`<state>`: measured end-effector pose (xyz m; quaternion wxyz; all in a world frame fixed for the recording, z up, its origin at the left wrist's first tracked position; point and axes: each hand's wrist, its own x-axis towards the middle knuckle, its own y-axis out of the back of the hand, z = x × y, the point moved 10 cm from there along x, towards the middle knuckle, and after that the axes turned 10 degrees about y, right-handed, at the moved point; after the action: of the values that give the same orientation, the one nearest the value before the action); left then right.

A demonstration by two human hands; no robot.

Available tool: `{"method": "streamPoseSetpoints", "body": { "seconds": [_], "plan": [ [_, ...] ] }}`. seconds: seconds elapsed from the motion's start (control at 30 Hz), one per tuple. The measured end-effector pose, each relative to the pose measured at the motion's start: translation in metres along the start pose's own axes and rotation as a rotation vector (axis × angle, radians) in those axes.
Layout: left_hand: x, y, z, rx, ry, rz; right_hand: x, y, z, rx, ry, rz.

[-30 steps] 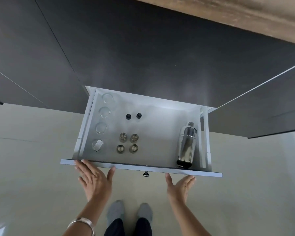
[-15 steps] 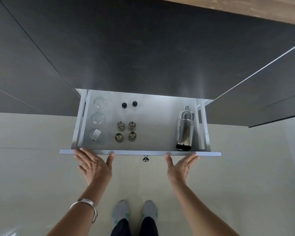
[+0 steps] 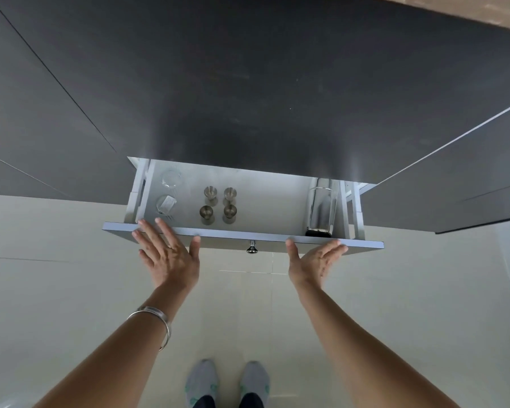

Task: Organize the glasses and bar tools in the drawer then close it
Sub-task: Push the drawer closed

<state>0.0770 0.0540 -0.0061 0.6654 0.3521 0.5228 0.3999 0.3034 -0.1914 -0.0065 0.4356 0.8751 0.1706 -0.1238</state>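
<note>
While both hands are pressing flat against the drawer front (image 3: 362, 245), the drawer (image 3: 265, 184) is sitting partly open under the dark countertop (image 3: 248, 83), its rear part hidden beneath that slab. The left hand (image 3: 168, 257) is spreading its fingers apart, fingertips lying over the front's top edge; the right hand (image 3: 314, 262) is holding its fingers loosely apart too, the thumb touching the edge, and neither is gripping anything. Inside, two clear glasses (image 3: 166, 203) are showing at the left wall, one behind the other, faint and hard to outline against the pale grey floor. Four small metal cups (image 3: 218, 206) are standing in a two-by-two square near the middle, shiny and stemmed. One polished steel shaker (image 3: 321, 209) is lying at the right side, its top cut off by the counter. One round metal knob (image 3: 251, 249) is projecting from the front between the hands. A silver bangle (image 3: 156, 319) is circling the left wrist, and two grey socks (image 3: 227, 381) are showing on the cream tile floor (image 3: 56, 290).
</note>
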Motion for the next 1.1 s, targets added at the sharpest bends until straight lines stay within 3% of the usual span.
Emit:
{"method": "streamPoseSetpoints", "body": {
  "seconds": [0.5,1.1],
  "plan": [
    [0.033,-0.001,0.045,0.181,-0.217,-0.035,0.049,-0.002,-0.039,-0.126,0.041,-0.029],
    [0.056,0.006,0.082,0.158,-0.355,-0.116,0.090,-0.003,-0.051,-0.447,0.213,-0.303]
  ]
}}
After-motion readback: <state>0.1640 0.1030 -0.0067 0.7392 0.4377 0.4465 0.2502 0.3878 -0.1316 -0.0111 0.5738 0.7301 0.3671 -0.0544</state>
